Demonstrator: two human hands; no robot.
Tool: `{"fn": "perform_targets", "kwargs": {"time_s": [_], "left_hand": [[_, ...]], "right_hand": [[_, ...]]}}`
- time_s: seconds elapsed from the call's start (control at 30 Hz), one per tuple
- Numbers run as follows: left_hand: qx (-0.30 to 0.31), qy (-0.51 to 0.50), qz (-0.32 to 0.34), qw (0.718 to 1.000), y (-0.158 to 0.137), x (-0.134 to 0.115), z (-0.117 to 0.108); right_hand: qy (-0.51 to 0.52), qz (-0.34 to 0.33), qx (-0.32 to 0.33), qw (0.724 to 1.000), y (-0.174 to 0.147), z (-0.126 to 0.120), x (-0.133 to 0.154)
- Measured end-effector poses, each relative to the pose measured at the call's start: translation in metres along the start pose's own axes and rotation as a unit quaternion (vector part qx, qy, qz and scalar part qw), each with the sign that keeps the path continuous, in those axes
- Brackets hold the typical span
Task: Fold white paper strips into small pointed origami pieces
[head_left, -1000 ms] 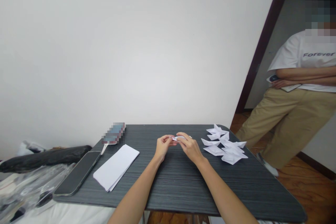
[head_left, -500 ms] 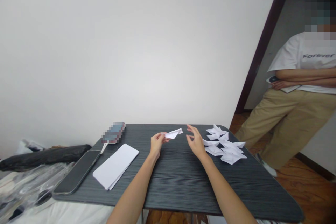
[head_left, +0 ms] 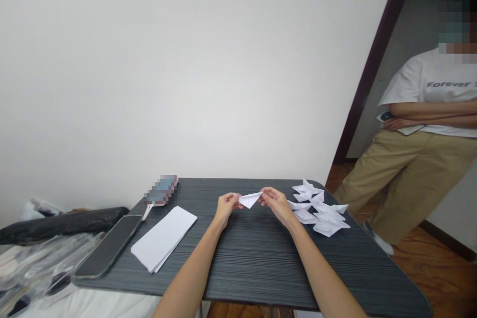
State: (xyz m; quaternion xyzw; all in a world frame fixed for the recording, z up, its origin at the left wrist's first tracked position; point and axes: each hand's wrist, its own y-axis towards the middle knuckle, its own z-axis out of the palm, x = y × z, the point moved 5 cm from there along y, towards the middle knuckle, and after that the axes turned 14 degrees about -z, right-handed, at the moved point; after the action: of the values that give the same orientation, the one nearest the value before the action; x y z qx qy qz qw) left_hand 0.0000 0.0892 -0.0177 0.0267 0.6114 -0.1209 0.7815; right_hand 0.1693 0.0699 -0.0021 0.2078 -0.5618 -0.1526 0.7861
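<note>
A small piece of folded white paper (head_left: 250,200) is stretched between my two hands above the dark table (head_left: 257,258), its point facing down toward me. My left hand (head_left: 225,207) pinches its left end. At the right end, the fingers of my right hand (head_left: 275,202) are closed on the paper. Just right of that hand lies a group of several folded white paper boats (head_left: 328,218). To the left of my left forearm rests a stack of white paper sheets (head_left: 164,238).
A black smartphone (head_left: 109,246) lies at the table's left edge, near a blurred-out object (head_left: 162,191) with a white strap. Plastic-wrapped items (head_left: 55,258) are beyond that edge. A white wall (head_left: 231,69) stands behind. At right, a person (head_left: 421,124) stands with arms folded.
My right hand has moved left and taken hold of the paper's right end. The folded paper has turned so that its point faces down. My left hand keeps its grip.
</note>
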Motion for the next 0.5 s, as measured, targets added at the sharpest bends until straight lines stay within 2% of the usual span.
{"fn": "perform_targets", "kwargs": {"time_s": [0.17,0.5], "left_hand": [[0.019,0.034,0.014,0.999,-0.003,-0.003,0.005],[0.053,0.084,0.077,0.992,-0.012,-0.013,0.011]], "right_hand": [[0.024,0.043,0.004,0.999,-0.003,0.007,0.004],[-0.043,0.084,0.024,0.995,-0.006,0.005,-0.002]]}}
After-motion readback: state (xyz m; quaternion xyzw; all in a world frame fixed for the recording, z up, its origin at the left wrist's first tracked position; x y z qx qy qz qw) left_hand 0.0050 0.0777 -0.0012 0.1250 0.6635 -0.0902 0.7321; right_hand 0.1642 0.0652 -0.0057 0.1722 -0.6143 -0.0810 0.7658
